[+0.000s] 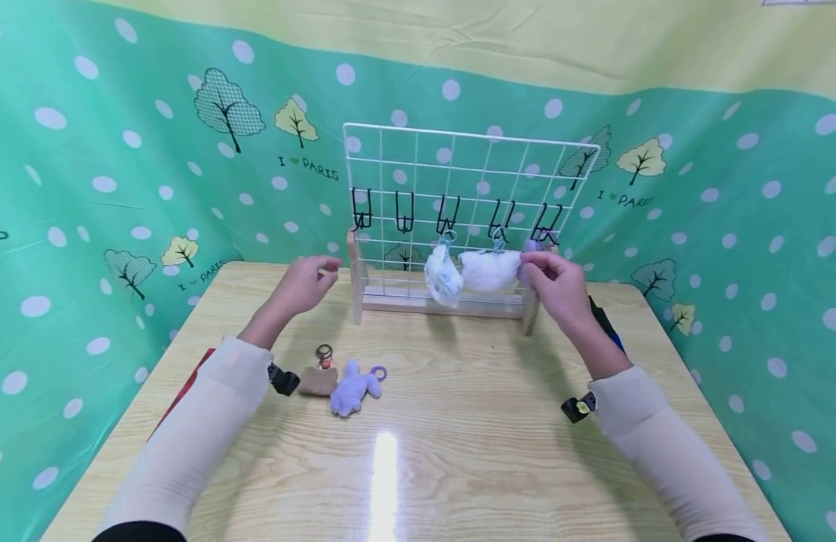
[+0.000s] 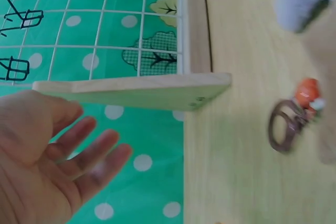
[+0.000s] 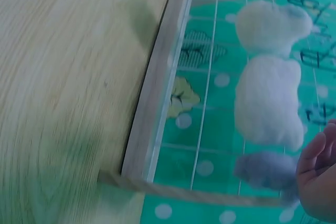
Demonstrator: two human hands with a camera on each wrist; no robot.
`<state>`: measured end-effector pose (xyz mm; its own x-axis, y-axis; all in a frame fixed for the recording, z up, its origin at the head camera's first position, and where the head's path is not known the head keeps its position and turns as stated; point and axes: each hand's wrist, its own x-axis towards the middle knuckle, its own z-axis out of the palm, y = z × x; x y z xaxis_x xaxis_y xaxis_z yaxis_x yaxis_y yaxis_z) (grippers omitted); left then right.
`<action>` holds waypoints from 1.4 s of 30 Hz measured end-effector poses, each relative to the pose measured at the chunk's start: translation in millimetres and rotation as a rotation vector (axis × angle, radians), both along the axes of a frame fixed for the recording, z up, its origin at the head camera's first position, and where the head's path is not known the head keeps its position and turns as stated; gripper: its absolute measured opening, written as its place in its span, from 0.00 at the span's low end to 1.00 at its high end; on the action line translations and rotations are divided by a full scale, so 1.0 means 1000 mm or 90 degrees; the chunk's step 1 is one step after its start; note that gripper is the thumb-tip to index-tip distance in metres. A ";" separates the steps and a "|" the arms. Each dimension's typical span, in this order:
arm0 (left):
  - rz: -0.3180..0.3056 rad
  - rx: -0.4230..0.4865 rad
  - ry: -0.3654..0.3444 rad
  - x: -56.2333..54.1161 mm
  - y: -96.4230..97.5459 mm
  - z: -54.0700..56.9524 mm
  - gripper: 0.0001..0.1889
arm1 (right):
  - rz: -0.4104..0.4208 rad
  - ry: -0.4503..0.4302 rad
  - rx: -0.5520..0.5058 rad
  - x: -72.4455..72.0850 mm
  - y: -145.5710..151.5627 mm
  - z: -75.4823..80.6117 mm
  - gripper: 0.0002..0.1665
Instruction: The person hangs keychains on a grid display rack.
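Note:
A white wire grid rack [image 1: 399, 283] with wooden feet stands at the back, several black hooks along it. Two white plush keychains [image 1: 443, 277] [image 1: 489, 271] hang by blue rings from the middle hook and the one to its right. At the rightmost hook, my right hand [image 1: 560, 290] pinches a purple plush keychain [image 3: 265, 170], which the fingers partly cover. My left hand [image 1: 308, 284] hovers beside the rack's left wooden foot [image 2: 136, 90], fingers loosely bent and holding nothing. On the table, a brown plush keychain [image 1: 318, 382] lies against another purple plush keychain [image 1: 351, 391].
A brown ring [image 2: 281, 127] with an orange charm [image 2: 307, 93] belongs to the brown plush. Something red [image 1: 187, 388] lies at the table's left edge, partly behind the left sleeve. A black and blue object [image 1: 606, 324] shows behind the right forearm. Green printed cloth surrounds the table.

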<state>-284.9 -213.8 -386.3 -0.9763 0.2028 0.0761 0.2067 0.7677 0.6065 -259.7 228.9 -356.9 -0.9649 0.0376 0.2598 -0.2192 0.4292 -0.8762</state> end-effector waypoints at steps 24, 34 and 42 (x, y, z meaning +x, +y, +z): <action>-0.194 -0.171 -0.120 0.045 -0.036 -0.066 0.20 | -0.124 0.000 0.081 -0.037 0.061 -0.009 0.23; -0.189 -0.188 -0.113 0.044 -0.031 -0.074 0.14 | -0.032 -0.045 0.091 -0.049 0.064 -0.019 0.31; -0.179 -0.191 -0.095 0.043 -0.030 -0.073 0.11 | -0.024 -0.065 0.080 -0.050 0.061 -0.018 0.31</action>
<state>-241.8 -244.0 -459.6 -0.8755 0.4543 -0.1649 0.3600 0.8406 0.4047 -309.6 290.3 -374.6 -0.9850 0.0480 0.1656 -0.1133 0.5436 -0.8316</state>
